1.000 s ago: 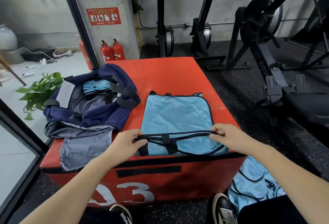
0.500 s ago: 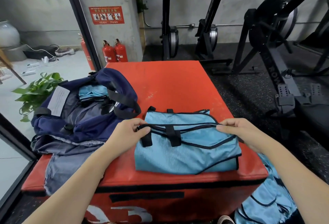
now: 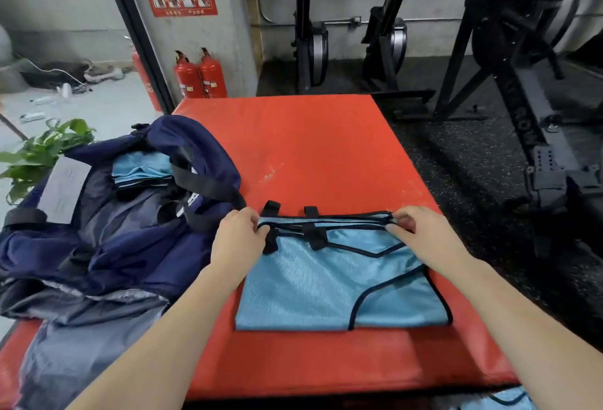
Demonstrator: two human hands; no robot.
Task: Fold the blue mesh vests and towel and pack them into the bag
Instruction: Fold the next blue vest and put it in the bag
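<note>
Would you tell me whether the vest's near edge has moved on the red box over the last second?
Yes. The vest edge that both hands held at the red box front edge has been folded away, onto the far edge.

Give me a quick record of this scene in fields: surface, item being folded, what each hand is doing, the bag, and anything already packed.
surface: red padded box
item being folded: blue mesh vest, doubled over, lying flat on the box
left hand: pinches the vest's far left corner
right hand: pinches the vest's far right corner
bag: navy bag, open, on the left of the box
already packed: folded blue cloths stacked inside the bag
other: more blue mesh below the box's near edge
</note>
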